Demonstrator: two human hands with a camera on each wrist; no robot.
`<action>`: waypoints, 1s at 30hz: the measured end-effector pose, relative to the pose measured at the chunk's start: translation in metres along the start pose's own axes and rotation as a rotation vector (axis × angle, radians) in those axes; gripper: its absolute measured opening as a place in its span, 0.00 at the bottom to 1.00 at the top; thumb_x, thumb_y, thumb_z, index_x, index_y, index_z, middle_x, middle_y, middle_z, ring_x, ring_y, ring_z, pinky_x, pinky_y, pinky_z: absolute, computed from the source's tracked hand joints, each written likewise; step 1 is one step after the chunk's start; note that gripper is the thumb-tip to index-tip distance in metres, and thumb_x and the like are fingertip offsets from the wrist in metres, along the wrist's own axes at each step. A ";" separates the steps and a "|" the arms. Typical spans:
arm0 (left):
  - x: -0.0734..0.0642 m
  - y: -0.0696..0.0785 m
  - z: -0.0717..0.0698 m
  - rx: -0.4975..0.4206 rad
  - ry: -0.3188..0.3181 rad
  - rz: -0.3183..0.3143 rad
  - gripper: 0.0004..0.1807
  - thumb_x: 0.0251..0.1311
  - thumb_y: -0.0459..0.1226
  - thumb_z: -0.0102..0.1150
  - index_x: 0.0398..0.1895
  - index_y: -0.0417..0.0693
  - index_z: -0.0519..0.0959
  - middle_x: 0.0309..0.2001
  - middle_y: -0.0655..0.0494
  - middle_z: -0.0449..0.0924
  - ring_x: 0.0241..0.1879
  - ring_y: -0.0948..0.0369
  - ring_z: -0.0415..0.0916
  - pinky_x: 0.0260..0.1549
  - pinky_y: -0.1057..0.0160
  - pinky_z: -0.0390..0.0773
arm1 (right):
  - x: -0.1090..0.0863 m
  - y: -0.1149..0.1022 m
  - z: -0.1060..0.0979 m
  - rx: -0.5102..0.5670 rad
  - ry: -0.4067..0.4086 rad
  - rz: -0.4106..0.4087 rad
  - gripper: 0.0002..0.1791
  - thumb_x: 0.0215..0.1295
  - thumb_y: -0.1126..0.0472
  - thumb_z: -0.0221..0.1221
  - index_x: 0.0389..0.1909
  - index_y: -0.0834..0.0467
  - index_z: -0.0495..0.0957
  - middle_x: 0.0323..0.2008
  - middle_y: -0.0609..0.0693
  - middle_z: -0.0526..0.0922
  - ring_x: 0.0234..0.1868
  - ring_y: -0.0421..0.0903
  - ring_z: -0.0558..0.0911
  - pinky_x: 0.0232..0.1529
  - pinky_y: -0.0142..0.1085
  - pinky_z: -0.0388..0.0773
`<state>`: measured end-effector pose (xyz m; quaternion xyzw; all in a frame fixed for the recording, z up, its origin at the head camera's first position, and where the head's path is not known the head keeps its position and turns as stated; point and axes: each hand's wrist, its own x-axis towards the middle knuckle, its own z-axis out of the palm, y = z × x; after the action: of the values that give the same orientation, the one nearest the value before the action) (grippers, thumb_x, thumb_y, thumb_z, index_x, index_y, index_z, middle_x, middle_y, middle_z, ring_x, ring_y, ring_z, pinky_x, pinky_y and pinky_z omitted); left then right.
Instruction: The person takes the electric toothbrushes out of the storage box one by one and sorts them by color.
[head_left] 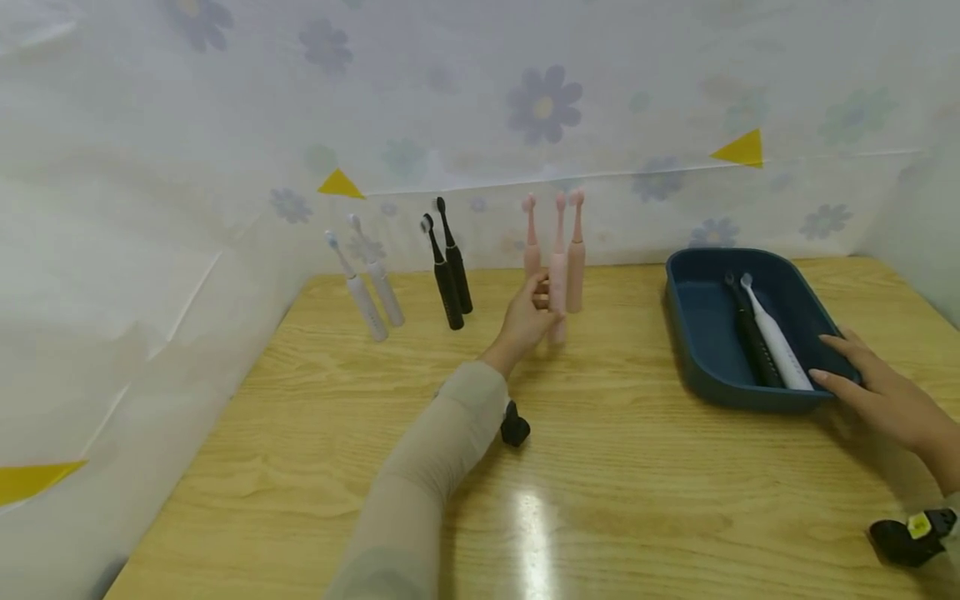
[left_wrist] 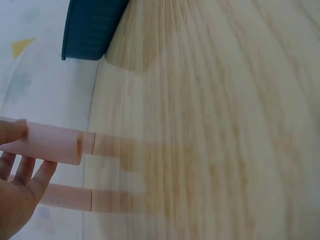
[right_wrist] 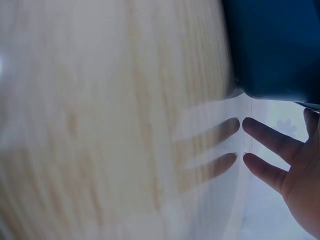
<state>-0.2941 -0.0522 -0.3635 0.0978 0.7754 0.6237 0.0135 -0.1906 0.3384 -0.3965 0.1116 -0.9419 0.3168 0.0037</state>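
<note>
My left hand (head_left: pixel 525 321) pinches the handle of a pink electric toothbrush (head_left: pixel 557 279), thumb on one side and fingers on the other. In the left wrist view the base of this toothbrush (left_wrist: pixel 50 142) shows, raised off the table. Two more pink toothbrushes stand upright close by, a left one (head_left: pixel 532 250) partly behind my fingers and a right one (head_left: pixel 576 275). My right hand (head_left: pixel 888 400) rests at the front right corner of a dark blue tray (head_left: pixel 686 358), two digits reaching over its rim. Other fingers extend straight beside the tray in the right wrist view.
Inside the tray lie a black toothbrush (head_left: pixel 753 337) and a white toothbrush (head_left: pixel 780 346). Two black toothbrushes (head_left: pixel 447 292) and two white toothbrushes (head_left: pixel 366 307) stand at the left on the wooden table (head_left: pixel 600 467). A flowered sheet (head_left: pixel 465 100) hangs behind.
</note>
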 end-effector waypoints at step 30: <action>0.017 -0.021 0.007 0.181 -0.003 0.113 0.30 0.48 0.20 0.52 0.54 0.51 0.61 0.45 0.51 0.66 0.42 0.59 0.68 0.36 0.67 0.71 | -0.001 0.003 0.001 0.023 0.005 0.003 0.35 0.66 0.58 0.42 0.64 0.68 0.35 0.61 0.64 0.22 0.57 0.69 0.27 0.47 0.66 0.31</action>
<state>-0.3126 -0.0464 -0.3838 0.1432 0.8218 0.5507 -0.0294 -0.1905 0.3406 -0.3989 0.1096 -0.9384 0.3278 0.0043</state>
